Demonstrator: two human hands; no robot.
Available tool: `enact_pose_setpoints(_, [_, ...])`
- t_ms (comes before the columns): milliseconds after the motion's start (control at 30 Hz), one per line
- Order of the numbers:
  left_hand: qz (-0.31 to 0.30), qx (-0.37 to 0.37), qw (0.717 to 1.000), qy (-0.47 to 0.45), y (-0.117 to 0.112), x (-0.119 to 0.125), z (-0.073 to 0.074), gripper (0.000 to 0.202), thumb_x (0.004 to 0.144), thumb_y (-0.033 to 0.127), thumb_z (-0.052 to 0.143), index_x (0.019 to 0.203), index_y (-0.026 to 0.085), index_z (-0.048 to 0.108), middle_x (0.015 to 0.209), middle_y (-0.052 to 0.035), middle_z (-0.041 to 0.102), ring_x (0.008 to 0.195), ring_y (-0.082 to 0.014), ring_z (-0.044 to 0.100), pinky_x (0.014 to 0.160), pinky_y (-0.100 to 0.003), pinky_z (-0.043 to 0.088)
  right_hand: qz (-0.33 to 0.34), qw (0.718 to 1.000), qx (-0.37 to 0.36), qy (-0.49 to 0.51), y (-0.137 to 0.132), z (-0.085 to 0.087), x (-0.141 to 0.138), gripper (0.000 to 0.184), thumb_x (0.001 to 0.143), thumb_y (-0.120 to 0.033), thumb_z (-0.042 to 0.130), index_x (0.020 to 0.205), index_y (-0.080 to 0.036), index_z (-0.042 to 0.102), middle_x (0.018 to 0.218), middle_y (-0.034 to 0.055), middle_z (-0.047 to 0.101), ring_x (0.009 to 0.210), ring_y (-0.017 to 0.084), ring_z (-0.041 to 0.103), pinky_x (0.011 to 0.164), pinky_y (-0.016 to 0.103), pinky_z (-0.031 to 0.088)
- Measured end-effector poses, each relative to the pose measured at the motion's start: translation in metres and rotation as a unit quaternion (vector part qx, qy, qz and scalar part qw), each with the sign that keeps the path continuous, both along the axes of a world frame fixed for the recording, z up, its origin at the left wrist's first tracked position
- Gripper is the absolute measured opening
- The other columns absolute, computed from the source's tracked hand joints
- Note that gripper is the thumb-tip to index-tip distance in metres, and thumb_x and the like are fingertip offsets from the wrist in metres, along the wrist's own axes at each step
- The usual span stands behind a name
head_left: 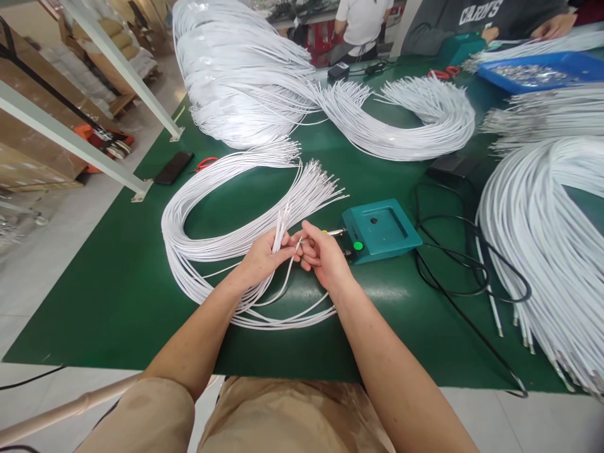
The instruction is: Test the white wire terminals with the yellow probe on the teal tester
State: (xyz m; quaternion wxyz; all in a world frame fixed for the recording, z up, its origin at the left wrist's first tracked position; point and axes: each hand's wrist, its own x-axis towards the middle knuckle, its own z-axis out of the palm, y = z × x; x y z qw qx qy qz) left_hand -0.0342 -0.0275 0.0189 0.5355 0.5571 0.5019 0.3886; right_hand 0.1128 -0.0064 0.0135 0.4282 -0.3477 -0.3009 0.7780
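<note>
Here, your left hand (267, 253) is gripping several white cables (280, 228); your right hand (319, 251) is sitting half-curled at one cable end (300, 242), its hold impossible to tell. The cables are looping across the surface (104, 296), left of the teal device (383, 230), probably handling light, springy, slick, favouring a grip near the tips.

White cables (226, 248): smooth plastic jackets, slight sheen. Teal device (384, 229): satin plastic. Green tabletop (117, 283): smooth, glossy from where I stand. Beige sleeve (146, 415): matt cloth.
</note>
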Motion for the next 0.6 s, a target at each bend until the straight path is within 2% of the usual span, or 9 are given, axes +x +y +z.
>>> enact_pose_setpoints(100, [0.005,0.010,0.999,0.032,0.0004,-0.0011,-0.0019,0.027,0.076,0.027,0.067,0.073,0.018,0.041,0.076,0.0010,0.057,0.071,-0.0137,0.061,0.072,-0.030,0.047,0.008,1.000,0.005,-0.012,0.0001,0.0000,0.0006,0.032,0.073,-0.044,0.069,0.061,-0.016,0.059,0.037,-0.0119,0.025,0.034,0.004,0.020,0.035,0.019,0.028])
enact_pose_setpoints(233, [0.020,0.008,0.998,0.054,0.0027,-0.0056,-0.0041,0.025,0.074,0.028,0.068,0.074,0.018,0.046,0.074,0.0014,0.056,0.068,-0.0117,0.055,0.066,-0.026,0.044,0.035,0.999,-0.013,0.030,0.0020,-0.0036,0.0012,0.031,0.073,-0.043,0.070,0.065,-0.016,0.059,0.039,-0.0125,0.026,0.036,0.004,0.020,0.038,0.019,0.030])
enact_pose_setpoints(433, [0.029,0.003,0.999,0.018,0.0028,-0.0073,-0.0007,0.025,0.075,0.029,0.068,0.077,0.018,0.046,0.076,0.0021,0.057,0.067,-0.0104,0.056,0.065,-0.025,0.044,0.069,0.994,-0.028,0.078,0.0032,-0.0055,0.0041,0.029,0.074,-0.042,0.071,0.073,-0.015,0.062,0.044,-0.0121,0.033,0.039,0.002,0.017,0.041,0.017,0.029])
enact_pose_setpoints(533, [0.032,-0.009,0.999,-0.018,0.0027,-0.0059,0.0020,0.026,0.074,0.030,0.069,0.083,0.017,0.048,0.083,-0.0004,0.062,0.073,-0.0128,0.062,0.065,-0.024,0.045,0.052,0.997,-0.016,0.059,0.0013,-0.0018,0.0036,0.027,0.073,-0.040,0.072,0.076,-0.015,0.063,0.046,-0.0114,0.037,0.039,0.002,0.018,0.041,0.018,0.031])
enact_pose_setpoints(600, [0.028,-0.007,0.999,-0.033,0.0029,-0.0055,0.0025,0.031,0.074,0.030,0.070,0.096,0.018,0.052,0.086,-0.0013,0.063,0.075,-0.0138,0.063,0.061,-0.023,0.045,0.007,1.000,0.009,0.014,-0.0004,0.0007,0.0019,0.025,0.072,-0.040,0.072,0.075,-0.016,0.063,0.048,-0.0101,0.041,0.039,0.003,0.022,0.042,0.019,0.034])
